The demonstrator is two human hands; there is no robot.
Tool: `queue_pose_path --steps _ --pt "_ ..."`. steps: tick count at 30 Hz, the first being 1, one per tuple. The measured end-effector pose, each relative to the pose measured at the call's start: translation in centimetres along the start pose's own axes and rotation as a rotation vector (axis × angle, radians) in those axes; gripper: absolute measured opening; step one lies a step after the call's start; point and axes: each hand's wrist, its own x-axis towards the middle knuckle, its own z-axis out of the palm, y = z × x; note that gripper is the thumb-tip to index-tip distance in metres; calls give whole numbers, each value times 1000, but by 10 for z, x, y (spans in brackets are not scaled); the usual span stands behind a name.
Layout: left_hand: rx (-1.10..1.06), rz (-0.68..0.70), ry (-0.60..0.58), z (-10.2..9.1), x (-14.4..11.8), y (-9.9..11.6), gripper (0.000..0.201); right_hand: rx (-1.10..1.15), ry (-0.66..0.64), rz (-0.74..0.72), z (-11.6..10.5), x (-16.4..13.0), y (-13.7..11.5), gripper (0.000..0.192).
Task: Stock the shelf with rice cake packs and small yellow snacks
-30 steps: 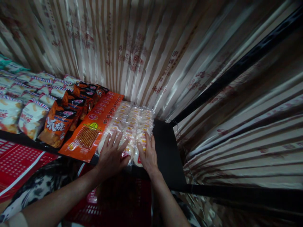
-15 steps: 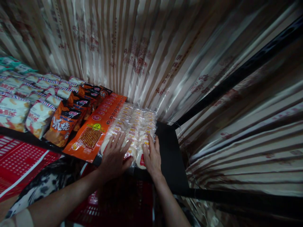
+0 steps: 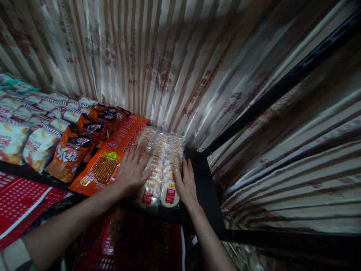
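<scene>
On the black shelf [image 3: 201, 180], both hands press clear rice-cracker packs [image 3: 162, 158].

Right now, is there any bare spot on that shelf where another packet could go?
Only one: the dark strip of shelf between the clear rice-cracker packs and the striped curtain, just beyond the right hand. Leftward it is crowded: long orange packs under the left hand, then orange snack bags and white bags, edge to edge.
</scene>
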Motion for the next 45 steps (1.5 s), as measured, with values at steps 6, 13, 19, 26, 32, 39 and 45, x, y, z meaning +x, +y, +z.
queue_pose_path --steps 6,13,19,26,32,39,45 --pt "35 -21 -70 10 25 -7 53 41 -104 34 2 16 1 67" --pt "41 -41 -145 21 28 -14 55 82 -174 60 5 21 0 67" --pt "59 -69 -270 17 31 -11 57 98 -189 79 8 21 -2 66" --pt "54 -65 -223 21 31 -11 56 109 -215 108 6 24 -5 72" --pt "28 5 -46 -7 7 -3 56 81 -64 48 -8 19 -5 72" --pt "-29 87 4 -16 -69 11 51 -143 -9 -150 0 -45 -27 66" --pt "-71 63 -31 -7 -89 11 55 -306 55 -201 13 -76 -35 64"
